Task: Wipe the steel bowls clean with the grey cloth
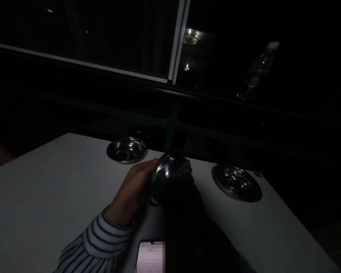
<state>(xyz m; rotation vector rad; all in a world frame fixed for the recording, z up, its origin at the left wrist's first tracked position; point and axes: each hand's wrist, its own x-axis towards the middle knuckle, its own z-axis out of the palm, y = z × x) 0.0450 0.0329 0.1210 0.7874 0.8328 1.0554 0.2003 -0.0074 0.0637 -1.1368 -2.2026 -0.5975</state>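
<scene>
My left hand [132, 189], in a blue-and-white striped sleeve, is closed on the rim of a small steel bowl [165, 172] that it holds tilted on edge just above the white table [45, 197]. A dark shape [187, 216], a cloth or a sleeve, runs from the bottom edge up to the bowl's right side, with a paler fold of cloth [187, 167] against the bowl. The darkness hides my right hand, so its fingers do not show.
Two more steel bowls rest on the table, one at the far edge [127, 149] and one to the right [237, 182]. A lit phone screen [150, 258] lies at the near edge. A plastic bottle [258, 68] and a window frame [176, 41] stand behind in the dark.
</scene>
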